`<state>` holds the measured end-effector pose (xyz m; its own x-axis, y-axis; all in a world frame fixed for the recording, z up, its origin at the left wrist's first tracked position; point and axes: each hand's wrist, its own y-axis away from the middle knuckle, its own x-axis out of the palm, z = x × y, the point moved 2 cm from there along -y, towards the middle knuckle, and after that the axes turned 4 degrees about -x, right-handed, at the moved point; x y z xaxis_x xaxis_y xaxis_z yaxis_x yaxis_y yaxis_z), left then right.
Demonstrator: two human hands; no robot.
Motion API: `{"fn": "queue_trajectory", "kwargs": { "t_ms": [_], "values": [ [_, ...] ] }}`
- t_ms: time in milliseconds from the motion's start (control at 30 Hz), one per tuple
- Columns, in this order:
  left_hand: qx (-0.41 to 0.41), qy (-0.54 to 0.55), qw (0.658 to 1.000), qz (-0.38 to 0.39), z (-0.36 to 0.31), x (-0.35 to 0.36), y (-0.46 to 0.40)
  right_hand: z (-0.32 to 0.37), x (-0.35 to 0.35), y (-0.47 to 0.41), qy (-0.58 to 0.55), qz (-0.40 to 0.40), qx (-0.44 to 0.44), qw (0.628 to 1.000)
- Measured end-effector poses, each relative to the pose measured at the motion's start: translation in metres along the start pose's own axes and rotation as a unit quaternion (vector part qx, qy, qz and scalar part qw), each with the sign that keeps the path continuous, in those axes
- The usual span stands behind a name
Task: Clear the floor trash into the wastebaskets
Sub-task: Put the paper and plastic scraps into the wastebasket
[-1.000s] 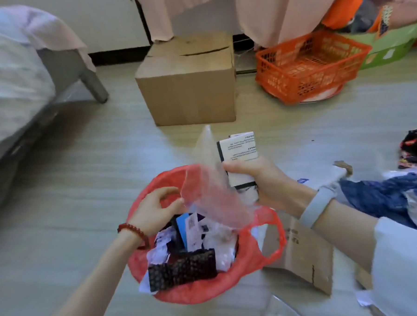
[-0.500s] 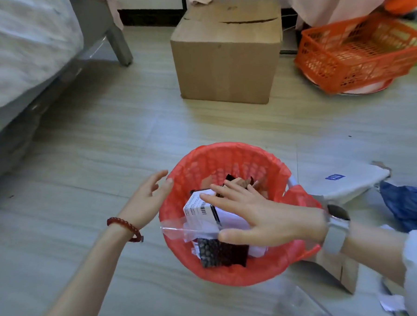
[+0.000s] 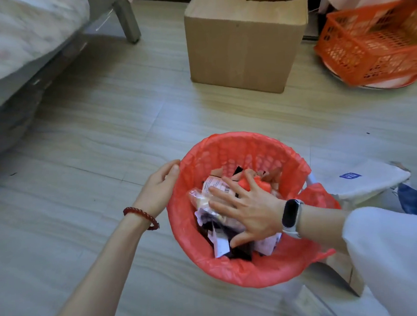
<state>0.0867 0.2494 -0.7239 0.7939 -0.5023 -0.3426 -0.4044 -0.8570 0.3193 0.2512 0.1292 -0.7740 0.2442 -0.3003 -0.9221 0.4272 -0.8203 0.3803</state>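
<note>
The fingers (image 3: 224, 184) of the right hand (image 3: 250, 211) lie straight and spread, palm down, flat on the heap of trash (image 3: 221, 244) inside the wastebasket (image 3: 232, 272); they grip nothing. This looks like pressing, meant to pack the load lower so that more will fit. Directly under those fingers are a labelled packet (image 3: 215, 184) and clear film, with dark wrappers and paper scraps showing below the palm, toward the bottom of the frame.

The left hand (image 3: 159, 189) sits at the left outer edge of the basket, fingers gently bent against the red liner (image 3: 240, 144) at the rim, thumb uppermost. Its job is probably to steady the basket against the push. Whether it truly pinches the liner or only rests on it is hard to tell.

The basket stands on the floor (image 3: 104, 129) at lower centre. More items lie to its right: a white bag (image 3: 363, 181) just beside the rim, and a flat cardboard piece (image 3: 344, 271) partly hidden by the sleeve at lower right. These seem yet to be cleared.

Farther out, a cardboard box (image 3: 242, 42) stands at upper centre, an orange crate (image 3: 375, 42) at upper right, and a bed (image 3: 24, 34) at upper left.
</note>
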Motion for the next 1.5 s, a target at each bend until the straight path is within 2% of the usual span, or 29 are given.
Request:
{"fn": "queue_trajectory", "kwargs": {
  "t_ms": [167, 233, 333, 467, 633, 700, 767, 800, 833, 900, 933, 967, 1000, 1067, 1133, 1200, 1267, 1333, 1400, 1500],
  "values": [
    [0.056, -0.096, 0.991, -0.080, 0.010, 0.024, 0.003, 0.014, 0.045, -0.035, -0.145, 0.095, 0.063, 0.983],
    [0.079, -0.125, 0.981, -0.122, 0.015, 0.029, 0.006, 0.018, 0.061, -0.042, -0.132, 0.144, 0.069, 0.978],
    [0.105, -0.151, 0.974, -0.135, 0.020, 0.030, 0.005, 0.018, 0.076, -0.051, -0.106, 0.191, 0.073, 0.973],
    [0.115, -0.191, 0.967, -0.124, 0.023, 0.031, 0.006, 0.018, 0.081, -0.057, -0.135, 0.209, 0.072, 0.966],
    [0.098, -0.221, 0.962, -0.124, 0.021, 0.029, 0.007, -0.003, 0.041, -0.041, -0.318, 0.200, 0.073, 0.924],
    [0.095, -0.211, 0.965, -0.119, 0.020, 0.027, 0.007, -0.013, 0.013, -0.026, -0.355, 0.137, 0.079, 0.921],
    [0.090, -0.191, 0.971, -0.115, 0.018, 0.026, 0.006, -0.012, -0.015, -0.009, -0.297, -0.029, 0.067, 0.952],
    [0.088, -0.176, 0.974, -0.114, 0.018, 0.025, 0.006, -0.009, -0.026, -0.002, -0.271, -0.124, 0.064, 0.952],
    [0.084, -0.159, 0.977, -0.115, 0.017, 0.024, 0.005, -0.003, -0.033, 0.003, -0.275, -0.196, 0.073, 0.938],
    [0.076, -0.131, 0.981, -0.118, 0.016, 0.024, 0.004, 0.010, -0.041, 0.004, -0.343, -0.255, 0.155, 0.891],
    [0.073, -0.124, 0.983, -0.118, 0.015, 0.025, 0.004, 0.015, -0.040, -0.001, -0.371, -0.239, 0.207, 0.873],
    [0.072, -0.121, 0.983, -0.117, 0.015, 0.026, 0.005, 0.020, -0.033, -0.008, -0.388, -0.189, 0.249, 0.867],
    [0.075, -0.121, 0.983, -0.116, 0.015, 0.027, 0.005, 0.028, -0.025, -0.013, -0.374, -0.124, 0.258, 0.882],
    [0.084, -0.123, 0.983, -0.111, 0.017, 0.030, 0.007, 0.041, -0.009, -0.019, -0.283, -0.036, 0.190, 0.939],
    [0.090, -0.129, 0.982, -0.109, 0.018, 0.030, 0.007, 0.045, 0.012, -0.024, -0.181, -0.002, 0.106, 0.978],
    [0.093, -0.140, 0.979, -0.112, 0.019, 0.029, 0.007, 0.040, 0.033, -0.027, -0.113, 0.060, 0.078, 0.989],
    [0.099, -0.158, 0.977, -0.107, 0.021, 0.030, 0.009, 0.029, 0.047, -0.029, -0.140, 0.117, 0.092, 0.979],
    [0.098, -0.176, 0.975, -0.095, 0.021, 0.029, 0.010, 0.021, 0.054, -0.031, -0.179, 0.136, 0.099, 0.969],
    [0.090, -0.205, 0.971, -0.089, 0.019, 0.026, 0.011, 0.021, 0.053, -0.034, -0.154, 0.146, 0.087, 0.973],
    [0.066, -0.293, 0.946, -0.122, 0.012, 0.021, 0.016, 0.024, 0.031, -0.033, -0.196, 0.125, 0.069, 0.970]
  ]
}}
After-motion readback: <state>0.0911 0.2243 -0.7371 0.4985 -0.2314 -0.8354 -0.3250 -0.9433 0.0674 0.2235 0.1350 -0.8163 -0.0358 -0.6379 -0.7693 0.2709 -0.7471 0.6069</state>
